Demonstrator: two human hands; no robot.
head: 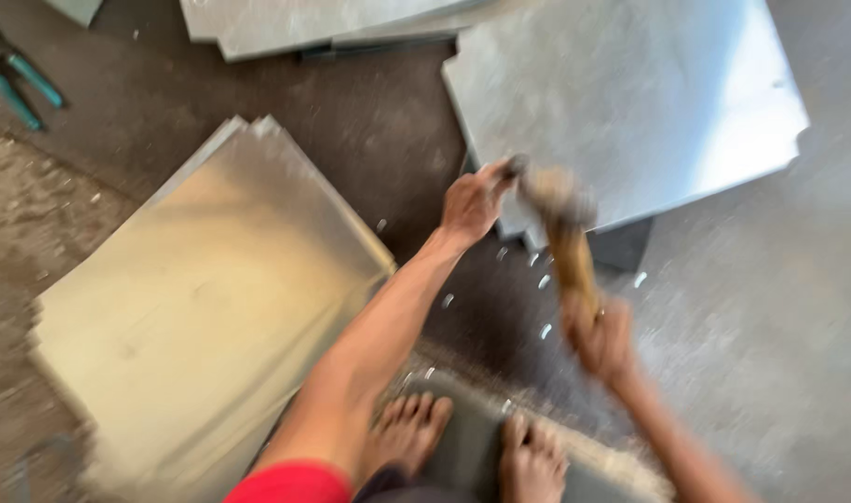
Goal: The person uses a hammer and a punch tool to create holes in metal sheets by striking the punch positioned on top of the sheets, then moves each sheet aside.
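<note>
Nearest the camera, 2 bare feet (472,447) stand on a dark grey mat at 6 o'clock, with a red sleeve edge at the bottom.

Just beyond, the right hand (600,337) is wrapped shut around the lower end of a wooden-handled hammer (567,233). The hammer's long axis runs roughly from 5 o'clock up to 11 o'clock; its blurred head points away from the person, toward the near edge of a grey galvanised metal sheet (649,102).

The left hand (472,200) is at that same edge, fingers pinched closed on a small dark punch-like tool (513,168). Blur hides what it is exactly.

Small bright metal slugs (543,279) lie scattered on the dark floor between the feet and the sheet, which suggests several strikes are already done. How many remain I cannot tell, since the sheet's struck edge is hidden by the hands.

At 9 o'clock lies a stack of flat pale metal sheets (202,307). Farther off, at 12 o'clock, more grey sheets (304,23) overlap. At 11 o'clock, teal-handled snips (20,79) rest on the floor.
</note>
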